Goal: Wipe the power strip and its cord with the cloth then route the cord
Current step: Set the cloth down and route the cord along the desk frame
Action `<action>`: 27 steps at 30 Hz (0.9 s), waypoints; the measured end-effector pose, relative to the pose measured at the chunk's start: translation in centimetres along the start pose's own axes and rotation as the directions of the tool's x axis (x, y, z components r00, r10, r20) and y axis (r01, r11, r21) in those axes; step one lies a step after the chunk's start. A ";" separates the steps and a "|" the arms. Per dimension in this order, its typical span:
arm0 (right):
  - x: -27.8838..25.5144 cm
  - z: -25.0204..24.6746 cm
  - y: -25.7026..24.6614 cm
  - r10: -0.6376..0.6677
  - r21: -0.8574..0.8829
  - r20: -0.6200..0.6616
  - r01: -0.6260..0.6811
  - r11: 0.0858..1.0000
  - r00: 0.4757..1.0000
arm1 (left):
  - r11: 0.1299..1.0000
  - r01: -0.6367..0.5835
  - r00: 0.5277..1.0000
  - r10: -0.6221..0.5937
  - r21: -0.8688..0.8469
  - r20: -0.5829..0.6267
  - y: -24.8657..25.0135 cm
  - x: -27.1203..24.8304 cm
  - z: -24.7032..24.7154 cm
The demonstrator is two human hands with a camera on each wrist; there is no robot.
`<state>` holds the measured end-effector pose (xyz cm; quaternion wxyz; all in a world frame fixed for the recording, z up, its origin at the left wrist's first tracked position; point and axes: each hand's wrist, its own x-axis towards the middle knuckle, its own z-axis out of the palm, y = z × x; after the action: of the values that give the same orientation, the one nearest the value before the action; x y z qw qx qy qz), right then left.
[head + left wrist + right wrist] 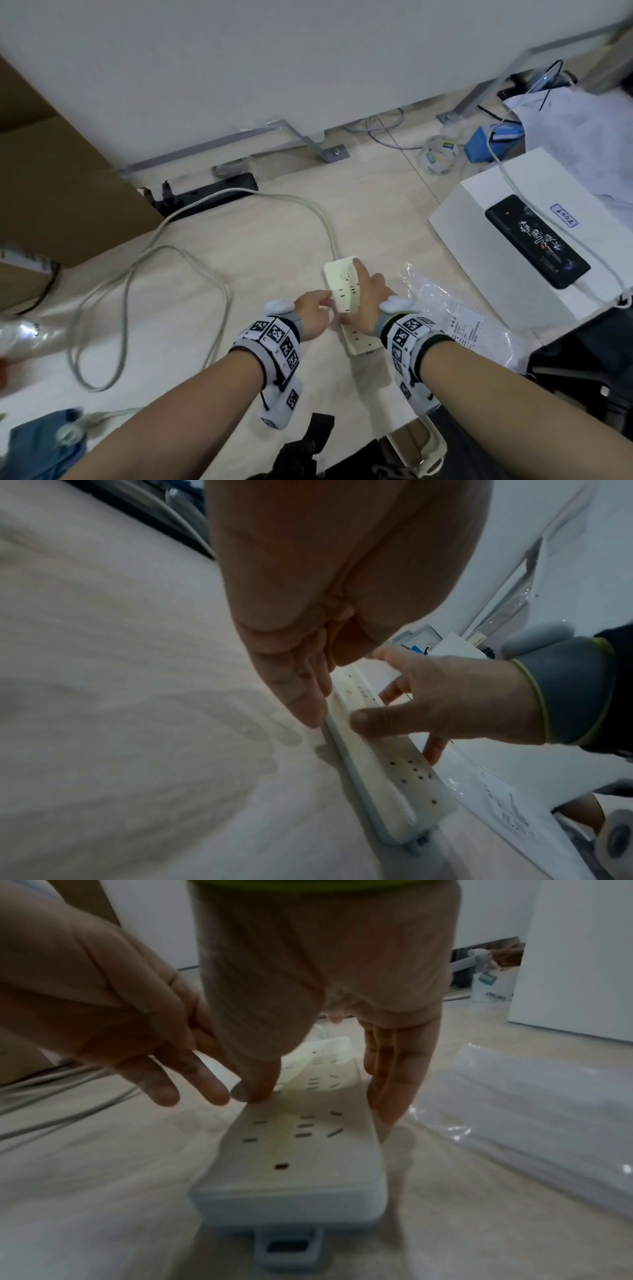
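A cream power strip (343, 289) lies flat on the pale floor, sockets up. Its grey-white cord (308, 205) leaves the far end, curves left and falls into loose loops (137, 274). My right hand (368, 298) spans the strip: the thumb (257, 1088) sits on its left top edge and the fingers (387, 1091) run down its right side. My left hand (317, 310) holds nothing, and its straight fingers (308, 710) touch the strip's (400, 785) left edge. A blurred blue cloth-like heap (37, 448) lies at the near left, away from both hands.
A clear plastic bag (442, 308) lies just right of the strip, with a white box (479, 267) beyond it. A black power strip (212, 193) and a metal desk foot (301, 144) sit by the wall. A cardboard box (51, 171) stands at the left.
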<state>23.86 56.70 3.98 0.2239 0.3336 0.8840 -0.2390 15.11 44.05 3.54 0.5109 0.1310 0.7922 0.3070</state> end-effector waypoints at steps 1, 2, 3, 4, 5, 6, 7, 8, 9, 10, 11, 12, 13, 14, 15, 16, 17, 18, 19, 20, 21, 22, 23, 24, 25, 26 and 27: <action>0.2 -0.1 -0.3 0.031 -0.036 0.018 -0.030 0.999 0.999 | 0.999 -0.015 1.000 0.016 0.038 -0.023 -0.3 0.0 -0.6; 0.3 -0.1 -0.6 0.057 -0.083 0.030 -0.054 0.995 0.998 | 0.996 -0.027 0.998 0.032 0.086 -0.051 -0.4 -0.2 -1.5; 0.5 0.1 -0.6 0.085 -0.119 0.037 -0.080 0.990 0.996 | 0.990 -0.040 0.996 0.050 0.134 -0.075 -0.7 -0.2 -2.3; 0.6 0.2 -0.6 0.114 -0.128 0.033 -0.109 0.986 0.993 | 0.982 -0.048 0.993 0.067 0.185 -0.098 -1.0 -0.3 -3.1; 0.7 0.4 -0.7 0.149 -0.114 0.021 -0.146 0.983 0.989 | 0.973 -0.055 0.988 0.085 0.226 -0.126 -1.5 -0.5 -4.1; 0.8 0.5 -0.8 0.193 -0.076 0.007 -0.192 0.978 0.981 | 0.966 -0.051 0.984 0.093 0.255 -0.155 -2.0 -0.7 -5.2; 0.9 0.6 -0.8 0.248 -0.022 -0.004 -0.248 0.969 0.969 | 0.961 -0.043 0.977 0.098 0.274 -0.188 -2.7 -0.9 -6.4; 1.1 0.5 -0.9 0.300 0.031 -0.015 -0.300 0.954 0.954 | 0.957 -0.030 0.971 0.097 0.287 -0.220 -3.5 -1.1 -7.5; 1.4 0.4 -1.0 0.344 0.067 -0.022 -0.342 0.937 0.939 | 0.955 -0.016 0.962 0.095 0.296 -0.255 -4.4 -1.1 -8.6; 1.6 0.3 -1.1 0.372 0.077 -0.029 -0.369 0.926 0.928 | 0.951 0.008 0.952 0.087 0.309 -0.292 -5.4 -1.3 -9.7; 1.9 0.2 -1.3 0.390 0.055 -0.023 -0.388 0.920 0.921 | 0.942 0.034 0.939 0.084 0.334 -0.334 -6.4 -1.2 -10.7; 2.0 0.2 -1.6 0.402 0.020 -0.012 -0.401 0.916 0.916 | 0.928 0.060 0.924 0.088 0.367 -0.372 -7.3 -1.3 -11.6; 2.1 0.2 -2.0 0.406 -0.019 -0.014 -0.406 0.914 0.914 | 0.916 0.076 0.906 0.101 0.393 -0.411 -8.1 -1.5 -12.3; 2.3 0.2 -2.9 0.395 -0.068 -0.034 -0.396 0.916 0.918 | 0.913 0.086 0.886 0.112 0.398 -0.450 -9.0 -1.8 -13.1; 2.5 0.1 -3.5 0.377 -0.118 -0.054 -0.381 0.917 0.925 | 0.913 0.091 0.869 0.123 0.398 -0.480 -9.6 -2.1 -13.6; 2.6 -0.2 -4.0 0.355 -0.156 -0.071 -0.362 0.919 0.932 | 0.912 0.107 0.862 0.113 0.396 -0.494 -9.8 -2.5 -14.0; 2.8 -0.5 -4.5 0.343 -0.180 -0.082 -0.352 0.918 0.936 | 0.909 0.140 0.866 0.079 0.392 -0.494 -10.0 -2.9 -14.2; 3.2 -0.7 -4.9 0.331 -0.194 -0.088 -0.343 0.919 0.939 | 0.902 0.183 0.878 0.028 0.390 -0.478 -10.3 -3.1 -14.4; 3.6 -0.9 -5.3 0.330 -0.197 -0.092 -0.342 0.919 0.939 | 0.898 0.218 0.889 -0.021 0.383 -0.458 -10.6 -3.2 -14.7; 4.0 -1.3 -5.6 0.333 -0.206 -0.090 -0.344 0.916 0.939 | 0.898 0.241 0.896 -0.059 0.369 -0.441 -10.9 -3.0 -14.9; 4.4 -1.7 -5.7 0.336 -0.208 -0.085 -0.346 0.915 0.938 | 0.904 0.243 0.902 -0.079 0.350 -0.424 -11.2 -2.6 -15.0; 4.8 -2.0 -5.7 0.316 -0.194 -0.086 -0.327 0.925 0.945 | 0.915 0.239 0.908 -0.092 0.325 -0.408 -11.4 -2.1 -14.9; 5.1 -2.3 -5.6 0.290 -0.174 -0.086 -0.301 0.938 0.953 | 0.930 0.224 0.915 -0.096 0.293 -0.393 -11.5 -1.7 -14.8; 5.1 -2.6 -5.5 0.269 -0.170 -0.082 -0.279 0.945 0.960 | 0.944 0.212 0.921 -0.106 0.254 -0.375 -11.4 -1.2 -14.6; 5.3 -2.8 -5.3 0.260 -0.187 -0.075 -0.270 0.944 0.963 | 0.957 0.199 0.925 -0.112 0.212 -0.363 -11.3 -0.6 -14.3; 5.2 -2.8 -5.0 0.256 -0.211 -0.063 -0.264 0.941 0.965 | 0.966 0.192 0.928 -0.122 0.172 -0.351 -11.0 -0.3 -14.1; 5.2 -2.9 -4.9 0.244 -0.223 -0.044 -0.248 0.943 0.969 | 0.975 0.176 0.927 -0.117 0.137 -0.356 -10.7 -0.1 -13.8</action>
<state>16.26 57.66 4.70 0.2817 0.4154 0.8586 -0.1042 3.99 30.77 0.97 0.3728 0.0576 0.8998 0.2190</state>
